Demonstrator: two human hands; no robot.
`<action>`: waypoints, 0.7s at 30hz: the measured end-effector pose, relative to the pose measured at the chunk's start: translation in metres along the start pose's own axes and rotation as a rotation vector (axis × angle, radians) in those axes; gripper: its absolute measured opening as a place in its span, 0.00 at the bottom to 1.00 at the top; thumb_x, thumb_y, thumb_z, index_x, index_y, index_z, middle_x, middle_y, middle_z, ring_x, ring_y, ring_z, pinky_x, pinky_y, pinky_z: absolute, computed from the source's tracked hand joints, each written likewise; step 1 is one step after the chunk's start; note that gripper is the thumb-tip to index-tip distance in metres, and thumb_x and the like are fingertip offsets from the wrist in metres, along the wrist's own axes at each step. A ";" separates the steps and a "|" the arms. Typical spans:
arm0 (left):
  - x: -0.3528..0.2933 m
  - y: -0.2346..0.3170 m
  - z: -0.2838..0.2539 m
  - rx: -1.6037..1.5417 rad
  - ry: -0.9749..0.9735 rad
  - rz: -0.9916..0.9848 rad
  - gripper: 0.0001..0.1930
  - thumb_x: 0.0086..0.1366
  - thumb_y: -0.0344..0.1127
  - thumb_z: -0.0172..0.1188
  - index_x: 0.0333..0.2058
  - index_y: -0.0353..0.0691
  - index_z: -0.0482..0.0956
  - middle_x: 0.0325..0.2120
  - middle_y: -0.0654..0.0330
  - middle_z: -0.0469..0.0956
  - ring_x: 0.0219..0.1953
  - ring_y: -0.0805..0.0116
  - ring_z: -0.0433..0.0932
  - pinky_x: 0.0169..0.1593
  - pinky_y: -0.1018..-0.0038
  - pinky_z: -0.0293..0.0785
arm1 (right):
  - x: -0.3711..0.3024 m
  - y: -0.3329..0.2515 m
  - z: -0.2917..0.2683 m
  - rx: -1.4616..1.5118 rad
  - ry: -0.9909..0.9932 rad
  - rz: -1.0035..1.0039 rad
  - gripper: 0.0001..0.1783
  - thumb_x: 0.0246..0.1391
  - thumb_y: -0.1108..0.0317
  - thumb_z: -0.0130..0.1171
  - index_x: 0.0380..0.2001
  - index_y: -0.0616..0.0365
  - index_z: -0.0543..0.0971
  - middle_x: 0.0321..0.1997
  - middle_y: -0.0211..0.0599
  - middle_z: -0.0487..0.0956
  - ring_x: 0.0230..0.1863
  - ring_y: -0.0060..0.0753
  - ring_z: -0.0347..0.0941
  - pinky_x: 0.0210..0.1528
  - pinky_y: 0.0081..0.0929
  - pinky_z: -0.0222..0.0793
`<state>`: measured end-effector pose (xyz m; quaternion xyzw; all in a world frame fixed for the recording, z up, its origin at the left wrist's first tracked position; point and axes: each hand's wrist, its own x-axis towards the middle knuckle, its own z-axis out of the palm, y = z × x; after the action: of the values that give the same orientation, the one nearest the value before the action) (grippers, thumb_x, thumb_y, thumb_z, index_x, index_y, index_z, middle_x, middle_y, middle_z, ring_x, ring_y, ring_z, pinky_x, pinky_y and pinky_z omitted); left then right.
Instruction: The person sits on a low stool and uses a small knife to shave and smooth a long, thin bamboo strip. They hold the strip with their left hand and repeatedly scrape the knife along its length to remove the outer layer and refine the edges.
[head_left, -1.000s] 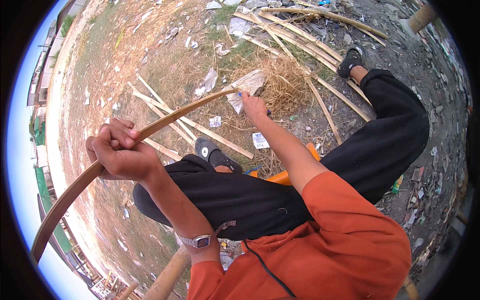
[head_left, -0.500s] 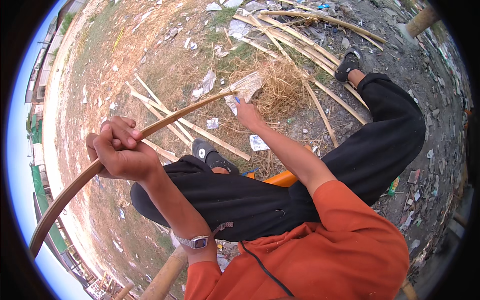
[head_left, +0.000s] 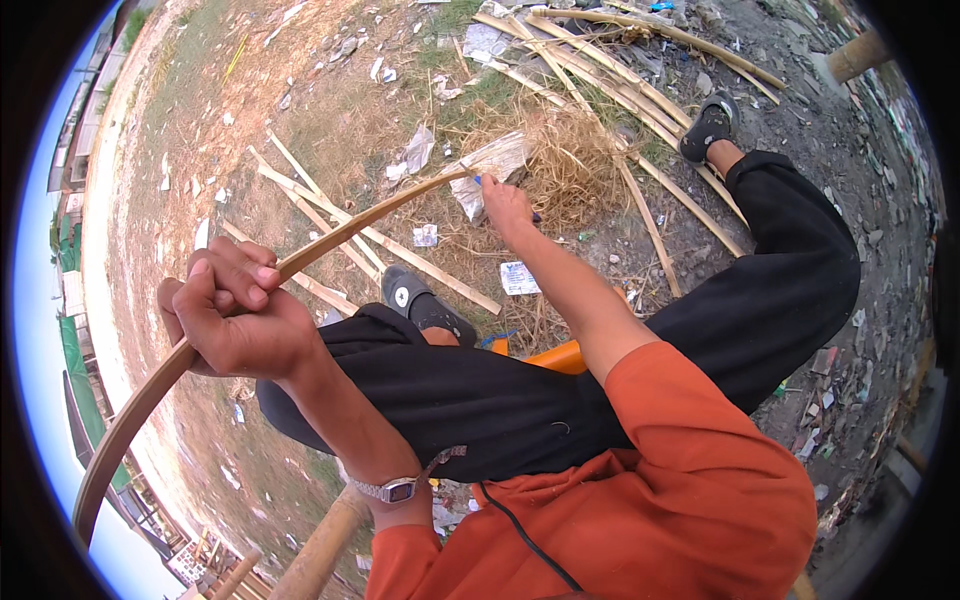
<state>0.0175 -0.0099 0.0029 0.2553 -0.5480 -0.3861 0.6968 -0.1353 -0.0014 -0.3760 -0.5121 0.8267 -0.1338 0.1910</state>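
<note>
My left hand [head_left: 245, 310] is wrapped around a long bamboo strip [head_left: 360, 224], which bends from the lower left up toward the middle. At the strip's far end, my right hand [head_left: 508, 205] is closed around a slim blue tool [head_left: 478, 181]. Only a bit of blue shows ahead of the fingers, and a dark end sticks out behind the hand; its blade, if any, cannot be made out. The tool meets or nearly meets the strip's tip. Beneath that tip lies a pale flat slab [head_left: 490, 165], beside a heap of tan shavings [head_left: 575, 175].
Several split bamboo strips [head_left: 640, 105] lie at the upper right, and more strips [head_left: 420, 262] cross near my left shoe [head_left: 425, 308]. An orange object [head_left: 560, 357] shows between my legs. Bamboo poles [head_left: 325, 540] stand at the lower left. Litter dots the ground.
The strip's lower-left end has swung slightly right, and its far end sits a little higher. My right hand has shifted slightly up and right. Both grips stay closed.
</note>
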 end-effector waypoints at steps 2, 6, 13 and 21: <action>0.000 0.000 0.003 0.043 0.086 0.010 0.14 0.55 0.24 0.44 0.14 0.46 0.55 0.05 0.64 0.55 0.09 0.74 0.57 0.17 0.78 0.61 | 0.019 0.007 -0.003 -0.326 -0.008 -0.021 0.14 0.56 0.70 0.50 0.44 0.64 0.68 0.30 0.46 0.82 0.35 0.46 0.81 0.31 0.49 0.77; -0.001 0.005 0.001 0.098 0.118 0.042 0.15 0.54 0.23 0.44 0.13 0.46 0.55 0.05 0.64 0.54 0.08 0.74 0.57 0.18 0.77 0.64 | 0.054 0.069 -0.022 -0.530 0.047 0.168 0.14 0.56 0.67 0.52 0.43 0.64 0.73 0.34 0.41 0.82 0.36 0.37 0.81 0.26 0.45 0.77; 0.004 0.001 -0.014 0.079 0.154 -0.042 0.15 0.56 0.26 0.45 0.13 0.47 0.56 0.08 0.65 0.55 0.13 0.73 0.59 0.22 0.75 0.63 | -0.017 0.049 -0.054 0.254 -0.290 0.209 0.19 0.63 0.59 0.43 0.40 0.68 0.72 0.29 0.58 0.78 0.33 0.58 0.78 0.36 0.48 0.74; 0.010 -0.004 -0.013 0.059 0.201 -0.020 0.14 0.56 0.25 0.46 0.14 0.46 0.58 0.07 0.64 0.56 0.11 0.73 0.59 0.20 0.75 0.65 | -0.015 -0.009 -0.041 0.396 -0.067 0.144 0.19 0.63 0.58 0.43 0.41 0.67 0.69 0.29 0.63 0.77 0.34 0.64 0.76 0.38 0.53 0.71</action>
<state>0.0297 -0.0214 0.0025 0.3184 -0.4840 -0.3492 0.7365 -0.1407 0.0094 -0.3326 -0.4082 0.8120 -0.2625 0.3243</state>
